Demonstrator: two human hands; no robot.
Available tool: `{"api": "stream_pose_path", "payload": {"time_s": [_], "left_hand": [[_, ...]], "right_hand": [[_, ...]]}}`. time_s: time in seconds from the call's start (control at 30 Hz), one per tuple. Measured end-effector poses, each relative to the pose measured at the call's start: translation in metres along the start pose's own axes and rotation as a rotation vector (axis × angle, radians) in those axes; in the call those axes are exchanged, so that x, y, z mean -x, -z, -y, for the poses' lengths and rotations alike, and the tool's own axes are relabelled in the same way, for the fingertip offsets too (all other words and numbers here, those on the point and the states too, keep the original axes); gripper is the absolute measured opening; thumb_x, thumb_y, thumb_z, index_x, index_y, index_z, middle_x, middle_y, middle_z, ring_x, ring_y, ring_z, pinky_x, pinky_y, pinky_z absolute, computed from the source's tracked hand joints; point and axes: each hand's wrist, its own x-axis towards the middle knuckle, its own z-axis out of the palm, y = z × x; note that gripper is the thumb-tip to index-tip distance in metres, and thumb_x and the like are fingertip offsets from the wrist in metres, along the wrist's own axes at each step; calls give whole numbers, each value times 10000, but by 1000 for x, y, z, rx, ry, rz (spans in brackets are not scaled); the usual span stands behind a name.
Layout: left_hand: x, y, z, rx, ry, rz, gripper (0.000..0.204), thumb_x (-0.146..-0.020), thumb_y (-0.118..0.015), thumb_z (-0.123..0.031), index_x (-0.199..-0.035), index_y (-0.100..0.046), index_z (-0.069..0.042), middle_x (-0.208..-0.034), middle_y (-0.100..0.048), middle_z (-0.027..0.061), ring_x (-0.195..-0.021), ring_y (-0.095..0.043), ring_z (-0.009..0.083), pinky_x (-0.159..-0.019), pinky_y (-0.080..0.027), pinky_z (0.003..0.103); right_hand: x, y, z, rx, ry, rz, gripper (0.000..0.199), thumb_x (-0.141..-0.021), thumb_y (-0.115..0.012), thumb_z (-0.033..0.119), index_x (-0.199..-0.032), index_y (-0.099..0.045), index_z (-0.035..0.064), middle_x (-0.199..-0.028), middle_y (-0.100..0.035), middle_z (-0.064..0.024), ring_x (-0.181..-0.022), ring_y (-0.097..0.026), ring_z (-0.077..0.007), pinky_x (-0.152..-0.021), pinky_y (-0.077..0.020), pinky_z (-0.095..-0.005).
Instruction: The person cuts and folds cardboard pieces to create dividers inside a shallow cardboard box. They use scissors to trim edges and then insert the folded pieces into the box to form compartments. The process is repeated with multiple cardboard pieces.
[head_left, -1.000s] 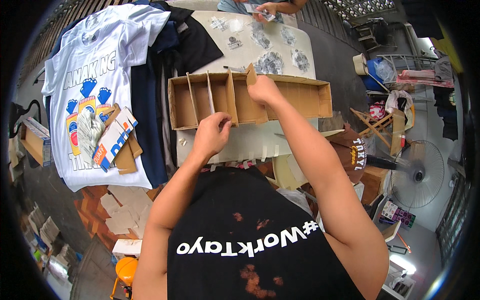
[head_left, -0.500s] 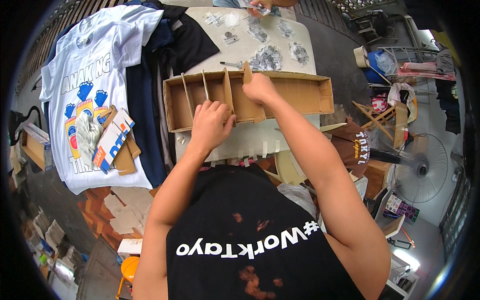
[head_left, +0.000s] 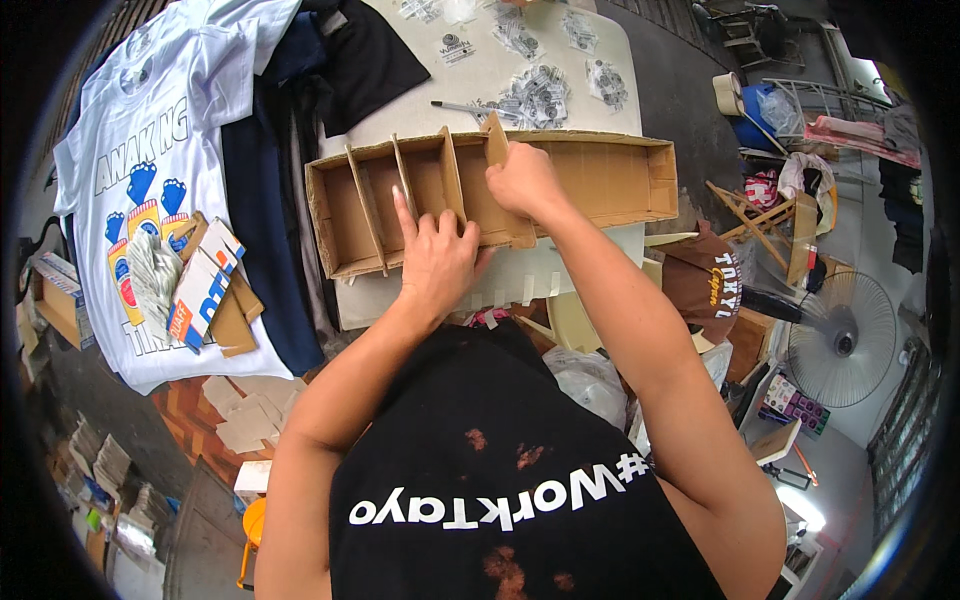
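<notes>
A long, shallow brown cardboard box [head_left: 610, 178] lies on the white table [head_left: 500, 85]. Upright cardboard dividers [head_left: 448, 178] split its left half into narrow compartments. My left hand [head_left: 432, 262] lies flat on the box's near wall, fingers spread and reaching into a compartment. My right hand [head_left: 523, 180] grips the rightmost cardboard divider [head_left: 495, 140] near the box's middle and holds it upright. The right half of the box has no dividers.
A white printed T-shirt [head_left: 150, 150] and dark garments [head_left: 340, 60] lie at the left. Small cardboard pieces and a printed carton [head_left: 205, 290] rest on the shirt. Clear packets [head_left: 535, 95] lie beyond the box. A fan [head_left: 840, 340] and clutter stand at the right.
My left hand has moved up from the table's edge onto the box's near wall. The right hand stays on the divider. The view has tilted closer to the box.
</notes>
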Motion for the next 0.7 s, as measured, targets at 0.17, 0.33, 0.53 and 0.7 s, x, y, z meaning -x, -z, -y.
{"api": "stream_pose_path", "payload": {"time_s": [0.17, 0.33, 0.53, 0.7], "left_hand": [[0, -15, 2, 94, -7, -96, 318, -823, -686, -390, -867, -662, -76, -704, -616, 134, -669, -656, 327, -1122, -93, 738], [-2, -17, 2, 115, -10, -117, 320, -808, -693, -393, -838, -650, -77, -684, -620, 134, -646, -655, 317, -1124, -96, 733], [-2, -19, 3, 104, -25, -138, 321, -798, -700, -401, -824, -643, -86, -686, -615, 126, -665, -649, 303, -1128, -98, 727], [-2, -20, 4, 96, -24, -142, 318, -794, -704, -402, -829, -643, -91, -695, -613, 119, -682, -647, 294, -1129, -106, 724]], "right_hand": [[5, 1, -1, 5, 18, 0, 343, -858, -581, 204, -1050, -636, -75, -1013, -677, -294, -992, -653, -436, -889, -524, -470], [7, -16, -8, -78, 62, -108, 287, -862, -575, 171, -972, -616, -92, -963, -666, -309, -940, -646, -458, -845, -522, -494], [7, -37, -17, -177, 127, -282, 281, -840, -599, 190, -894, -611, -85, -836, -654, -316, -857, -643, -482, -793, -514, -514], [2, -39, -12, -165, 55, -204, 263, -856, -555, 174, -919, -602, -78, -941, -659, -298, -915, -637, -468, -829, -513, -522]]}}
